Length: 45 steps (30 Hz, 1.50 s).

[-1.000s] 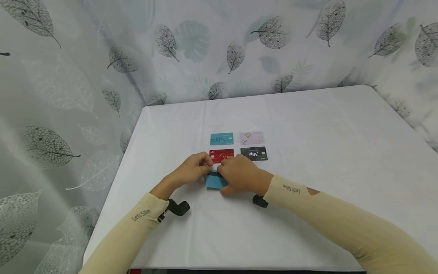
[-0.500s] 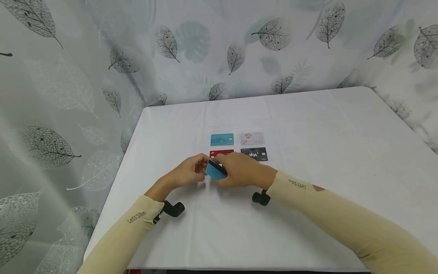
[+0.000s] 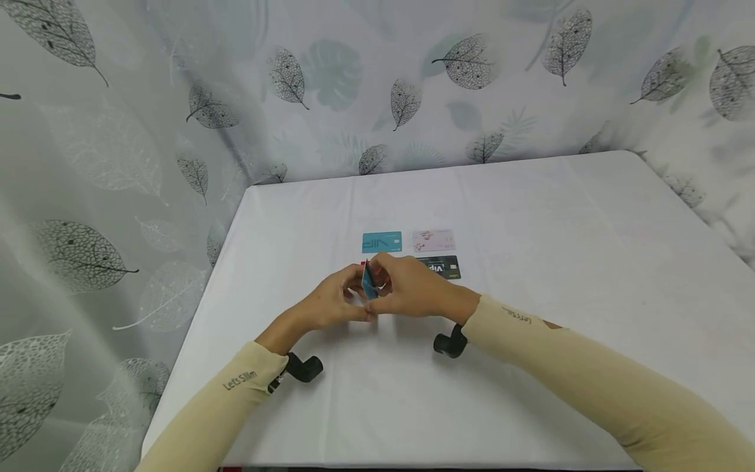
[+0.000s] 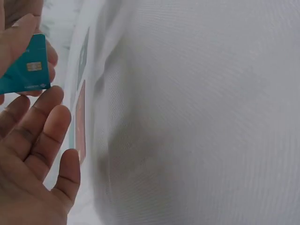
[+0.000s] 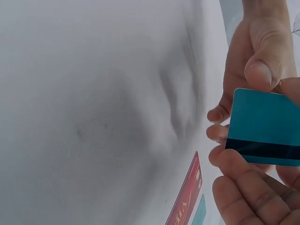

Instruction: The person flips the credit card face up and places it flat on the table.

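A blue plastic card (image 3: 369, 282) stands on edge, raised between the two hands. My right hand (image 3: 413, 285) pinches it, fingertips on the side with a black magnetic stripe and thumb on the opposite side. That opposite side, with a gold chip, shows in the left wrist view on the same blue card (image 4: 30, 70). My left hand (image 3: 330, 298) is beside the card with fingers loosely bent, fingertips right at its lower corner. In the right wrist view, the left thumb lies close to the edge of the blue card (image 5: 262, 117).
Beyond the hands lie a teal VIP card (image 3: 381, 242), a pale pink floral card (image 3: 434, 240) and a black VIP card (image 3: 442, 267). A red VIP card (image 5: 185, 194) is mostly hidden by the hands in the head view. White cloth covers the table (image 3: 531, 229).
The blue card was flat on the table under the right hand. It has come up off the cloth and turned upright, and the left hand has spread its thumb beside it.
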Each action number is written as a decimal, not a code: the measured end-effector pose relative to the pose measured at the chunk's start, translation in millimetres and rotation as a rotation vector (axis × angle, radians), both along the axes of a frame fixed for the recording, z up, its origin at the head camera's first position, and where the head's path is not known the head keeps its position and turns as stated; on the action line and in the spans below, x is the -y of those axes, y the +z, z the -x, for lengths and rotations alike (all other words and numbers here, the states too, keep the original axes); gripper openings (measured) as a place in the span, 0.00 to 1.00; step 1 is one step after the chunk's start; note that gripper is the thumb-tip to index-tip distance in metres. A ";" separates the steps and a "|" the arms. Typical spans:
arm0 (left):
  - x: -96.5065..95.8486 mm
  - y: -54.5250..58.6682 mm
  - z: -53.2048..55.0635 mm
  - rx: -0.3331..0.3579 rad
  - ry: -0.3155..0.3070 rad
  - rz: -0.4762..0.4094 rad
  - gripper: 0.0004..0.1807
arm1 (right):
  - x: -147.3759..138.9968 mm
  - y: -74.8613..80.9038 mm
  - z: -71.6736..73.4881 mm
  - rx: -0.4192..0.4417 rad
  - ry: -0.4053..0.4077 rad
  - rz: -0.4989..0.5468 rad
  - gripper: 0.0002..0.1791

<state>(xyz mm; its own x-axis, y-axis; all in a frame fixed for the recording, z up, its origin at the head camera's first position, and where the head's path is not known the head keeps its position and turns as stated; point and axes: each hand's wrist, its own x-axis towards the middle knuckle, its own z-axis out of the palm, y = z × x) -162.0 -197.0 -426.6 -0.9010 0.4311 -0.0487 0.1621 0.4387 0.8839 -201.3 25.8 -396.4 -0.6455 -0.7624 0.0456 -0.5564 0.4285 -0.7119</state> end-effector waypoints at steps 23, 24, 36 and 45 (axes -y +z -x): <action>6.3 6.0 -5.5 -0.080 0.026 0.211 0.31 | -16.5 4.9 3.0 -0.042 -0.042 -0.085 0.34; 6.3 5.7 -5.5 -0.087 0.023 0.231 0.31 | -17.2 4.6 3.1 -0.050 -0.042 -0.103 0.34; 5.9 2.4 -4.2 -0.132 -0.005 0.389 0.33 | -26.4 -0.5 4.5 -0.151 -0.004 -0.270 0.32; -5.0 6.0 -2.4 -0.181 -0.017 0.620 0.34 | -24.6 -5.1 2.7 -0.269 0.013 -0.473 0.37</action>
<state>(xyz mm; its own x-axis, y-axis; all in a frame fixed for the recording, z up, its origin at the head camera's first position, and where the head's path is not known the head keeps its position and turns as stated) -159.6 -192.0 -420.6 -0.9118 0.3855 -0.1415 0.2957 0.8554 0.4253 -204.0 50.4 -401.5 -0.6491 -0.7473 -0.1421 -0.6994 0.6597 -0.2749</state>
